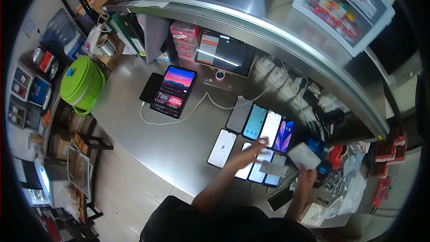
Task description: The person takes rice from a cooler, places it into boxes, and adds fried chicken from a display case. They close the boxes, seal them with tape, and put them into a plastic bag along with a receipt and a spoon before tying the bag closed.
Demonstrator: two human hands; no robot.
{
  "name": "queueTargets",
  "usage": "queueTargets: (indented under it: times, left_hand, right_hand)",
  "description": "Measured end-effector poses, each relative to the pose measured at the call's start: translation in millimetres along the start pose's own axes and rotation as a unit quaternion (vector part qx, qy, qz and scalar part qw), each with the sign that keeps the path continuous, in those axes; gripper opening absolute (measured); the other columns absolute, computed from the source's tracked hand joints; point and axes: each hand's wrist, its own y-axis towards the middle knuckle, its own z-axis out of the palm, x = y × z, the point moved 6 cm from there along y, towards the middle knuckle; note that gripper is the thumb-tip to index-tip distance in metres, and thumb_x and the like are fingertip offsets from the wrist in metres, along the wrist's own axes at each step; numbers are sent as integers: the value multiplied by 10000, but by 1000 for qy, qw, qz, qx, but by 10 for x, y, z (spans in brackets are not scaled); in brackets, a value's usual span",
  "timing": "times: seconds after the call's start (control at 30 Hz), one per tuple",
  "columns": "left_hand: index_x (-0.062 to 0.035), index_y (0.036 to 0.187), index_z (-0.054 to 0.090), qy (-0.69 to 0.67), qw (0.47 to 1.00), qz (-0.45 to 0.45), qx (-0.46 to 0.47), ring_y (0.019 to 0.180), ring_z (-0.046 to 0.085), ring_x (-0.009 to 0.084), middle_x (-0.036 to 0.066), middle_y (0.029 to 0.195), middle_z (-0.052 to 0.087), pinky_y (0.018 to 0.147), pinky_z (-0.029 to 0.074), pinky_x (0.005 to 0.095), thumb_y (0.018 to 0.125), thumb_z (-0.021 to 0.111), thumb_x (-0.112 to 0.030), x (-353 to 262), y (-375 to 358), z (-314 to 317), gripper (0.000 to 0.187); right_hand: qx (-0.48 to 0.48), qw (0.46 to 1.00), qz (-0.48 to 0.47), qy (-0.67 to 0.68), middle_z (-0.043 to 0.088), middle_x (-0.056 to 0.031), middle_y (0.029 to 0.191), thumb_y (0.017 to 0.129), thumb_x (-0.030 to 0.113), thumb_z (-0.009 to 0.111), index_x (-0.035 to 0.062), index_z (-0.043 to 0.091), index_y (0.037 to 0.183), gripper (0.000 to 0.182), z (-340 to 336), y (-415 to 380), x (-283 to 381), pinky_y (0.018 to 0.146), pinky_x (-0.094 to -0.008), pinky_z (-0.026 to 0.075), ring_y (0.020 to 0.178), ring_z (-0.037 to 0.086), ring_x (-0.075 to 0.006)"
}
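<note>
My left hand [256,146] reaches out flat over a row of smartphones [257,170] lying on the steel counter [148,125], its fingers apart and touching or just above a lit phone. My right hand [307,175] holds a white card or slip of paper [303,155] up at the counter's right end. Beyond them lie more phones side by side: a dark one [238,114], a teal one [255,122], a white one [270,128] and a purple one [284,135]. A further white phone [221,148] lies to the left of my left hand.
A tablet [174,90] with a lit screen lies farther left, a white cable [179,118] running from it. A monitor [225,53] stands at the back by a row of plugs [286,85]. A green lidded bin [81,84] stands at the counter's left end.
</note>
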Motion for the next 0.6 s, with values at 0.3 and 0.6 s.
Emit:
queueTargets:
  times: [0.3, 0.6]
  left_hand:
    - [-44, 1129, 515, -119, 988, -11, 97, 928, 588, 161, 96, 1064, 571, 763, 503, 297, 882, 490, -212, 1059, -112, 936, 300]
    - [-12, 1060, 550, -5, 998, 24, 66, 795, 594, 108, 60, 925, 623, 715, 481, 243, 917, 468, -186, 1850, -567, 3076, 240]
  right_hand:
    - [71, 980, -53, -175, 590, -95, 929, 770, 45, 610, 7, 586, 934, 170, -458, -740, 269, 852, -326, 374, 876, 551, -176]
    - [-151, 980, -65, -114, 438, -163, 1210, 805, 56, 585, 6, 488, 1089, 304, -2540, -1156, 412, 779, -293, 448, 1025, 503, -214]
